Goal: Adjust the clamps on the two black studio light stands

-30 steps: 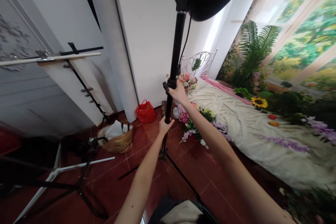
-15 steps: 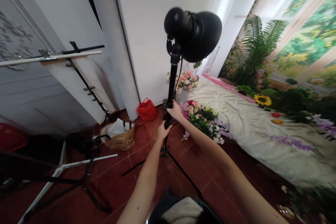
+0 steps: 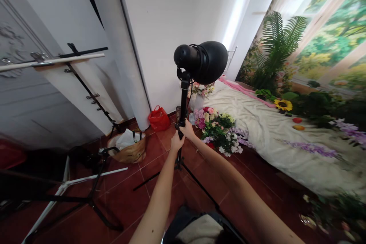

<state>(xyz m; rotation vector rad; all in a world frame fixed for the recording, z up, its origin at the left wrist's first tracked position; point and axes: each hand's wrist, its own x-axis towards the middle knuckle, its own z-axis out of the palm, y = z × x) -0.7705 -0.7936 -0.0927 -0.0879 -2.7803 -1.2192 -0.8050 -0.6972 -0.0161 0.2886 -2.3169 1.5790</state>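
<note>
In front of me stands a black light stand (image 3: pixel 183 101) with its legs spread on the tiled floor. A black studio lamp (image 3: pixel 204 61) with a wide reflector tops it, facing right, its cord hanging beside the pole. My left hand (image 3: pixel 177 141) is closed around the lower part of the pole. Just above it, my right hand (image 3: pixel 187 129) grips the stand near its collar, the fingers partly hidden behind the pole. The two hands nearly touch.
Left of the stand are a woven basket (image 3: pixel 130 148), a red bag (image 3: pixel 159 118) and a backdrop stand with a white crossbar (image 3: pixel 82 58). Artificial flowers (image 3: pixel 214 122) lie by a bed with a cream cover (image 3: pixel 274 137). Black and white stand legs (image 3: pixel 94 175) cross the floor at left.
The lamp and upper pole have come down, shortening the stand. My right hand has moved down with them, closer to my left hand, which stays at about the same height.
</note>
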